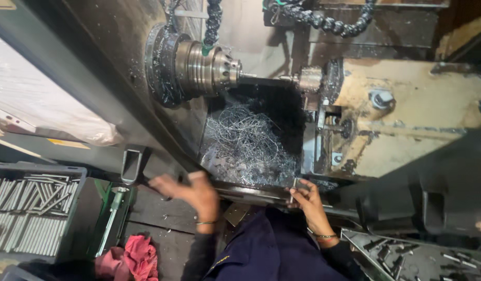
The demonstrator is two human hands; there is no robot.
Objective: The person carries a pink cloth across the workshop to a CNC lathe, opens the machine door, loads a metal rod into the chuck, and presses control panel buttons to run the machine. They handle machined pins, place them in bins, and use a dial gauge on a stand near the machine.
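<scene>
While pinched in the right hand (309,200) at the machine's front sill, the short metal rod (294,189) stands near upright, long axis running toward the chip pile (248,145), just below the spindle chuck (209,67). Left hand (191,191) blurred over the dark ledge, fingers spread toward the door handle (131,165), grasp impossible to tell. Far left, grey crate (42,171) packed with silver rods (29,208) in rows; lower right, tray (355,242) scattered with small dark parts; yellow strip label (68,143) on the panel, red rag (141,257) below.
</scene>
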